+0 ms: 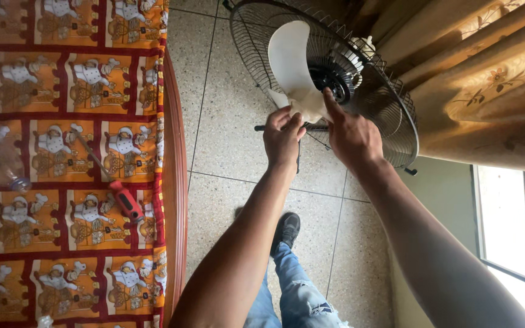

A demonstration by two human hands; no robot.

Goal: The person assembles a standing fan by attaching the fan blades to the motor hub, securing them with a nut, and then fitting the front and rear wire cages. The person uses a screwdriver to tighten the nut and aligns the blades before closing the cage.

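Standing on tiled floor (pixel 226 140), shoe (pixel 287 231) below. Reaching both arms fwd. Gripping white blade (pixel 291 64) at hub w/ left hand (pixel 282 136), fingers curled shut on it. Pressing right hand (pixel 350 136) on hub, forefinger out; grip unclear. Sitting inside rear grille (pixel 390 115). Lying on table (pixel 174 182) at left: screwdriver (pixel 116 191).

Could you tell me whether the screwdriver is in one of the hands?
No, the screwdriver lies on the patterned tablecloth, while the left hand and right hand hold the white fan blade.
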